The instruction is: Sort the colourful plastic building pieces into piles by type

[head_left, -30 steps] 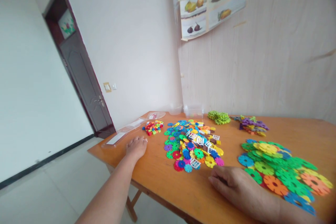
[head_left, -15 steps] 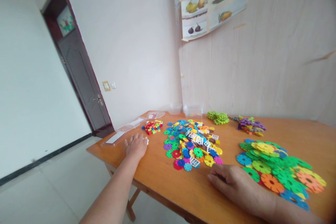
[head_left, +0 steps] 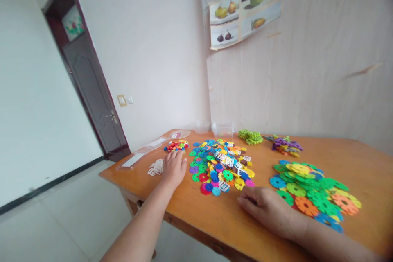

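Note:
My left hand [head_left: 174,168] reaches over the wooden table with its fingers stretched out and nothing visibly held. Just left of it lies a small heap of white plastic window-shaped pieces [head_left: 155,167]. To its right spreads a mixed pile of coloured notched discs [head_left: 227,175], with more white window pieces [head_left: 224,186] among them. Beyond the fingertips sits a little heap of small red, yellow and blue blocks [head_left: 177,145]. My right hand [head_left: 266,209] rests on the table near the front edge, fingers curled in, between the mixed pile and larger notched discs [head_left: 307,206]; nothing shows in it.
Clear plastic lids [head_left: 138,159] lie along the left edge. Transparent tubs [head_left: 223,131] stand at the back by the wall. Light green pieces [head_left: 251,136] and a purple, grey and yellow stack [head_left: 287,146] lie at the back right. The table's front edge [head_left: 184,222] runs below my hands.
My left hand has moved right, off the white window pieces, which are now uncovered, toward the mixed pile. My right hand stays resting in place. The view has shifted slightly.

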`<action>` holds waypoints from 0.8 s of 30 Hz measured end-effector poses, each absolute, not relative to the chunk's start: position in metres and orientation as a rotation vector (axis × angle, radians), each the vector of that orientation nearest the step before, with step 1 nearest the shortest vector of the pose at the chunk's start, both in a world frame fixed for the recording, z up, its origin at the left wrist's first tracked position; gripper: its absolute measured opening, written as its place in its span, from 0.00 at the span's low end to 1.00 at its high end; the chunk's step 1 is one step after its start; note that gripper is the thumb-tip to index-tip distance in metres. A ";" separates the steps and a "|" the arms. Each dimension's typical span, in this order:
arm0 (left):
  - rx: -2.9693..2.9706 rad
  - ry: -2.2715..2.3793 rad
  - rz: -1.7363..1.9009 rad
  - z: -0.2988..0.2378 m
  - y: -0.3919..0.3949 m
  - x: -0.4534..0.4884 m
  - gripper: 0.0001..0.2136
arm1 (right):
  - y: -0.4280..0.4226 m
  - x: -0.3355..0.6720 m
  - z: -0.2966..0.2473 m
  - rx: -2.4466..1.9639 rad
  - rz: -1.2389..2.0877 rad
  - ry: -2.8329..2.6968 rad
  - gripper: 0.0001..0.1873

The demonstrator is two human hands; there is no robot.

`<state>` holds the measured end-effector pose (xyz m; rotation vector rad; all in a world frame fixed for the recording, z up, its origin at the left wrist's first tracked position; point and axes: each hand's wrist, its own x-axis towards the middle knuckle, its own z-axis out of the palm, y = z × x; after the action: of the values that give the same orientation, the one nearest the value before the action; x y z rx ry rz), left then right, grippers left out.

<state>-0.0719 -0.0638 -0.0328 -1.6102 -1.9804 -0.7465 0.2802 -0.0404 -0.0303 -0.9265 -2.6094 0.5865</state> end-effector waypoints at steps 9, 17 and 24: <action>-1.717 -2.274 -1.246 -0.026 -0.008 -0.012 0.14 | -0.041 0.280 -0.028 -0.910 0.593 -2.602 0.15; -1.682 -2.415 -1.257 -0.040 0.004 0.003 0.14 | -0.042 0.281 -0.029 -0.916 0.605 -2.576 0.14; -1.651 -2.411 -1.483 -0.047 0.011 -0.004 0.14 | -0.042 0.280 -0.029 -0.922 0.607 -2.561 0.15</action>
<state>-0.0044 0.0108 -0.0469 -1.6515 -2.4114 -1.4832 0.2799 -0.0422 -0.0288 -0.9222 -2.5612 0.6070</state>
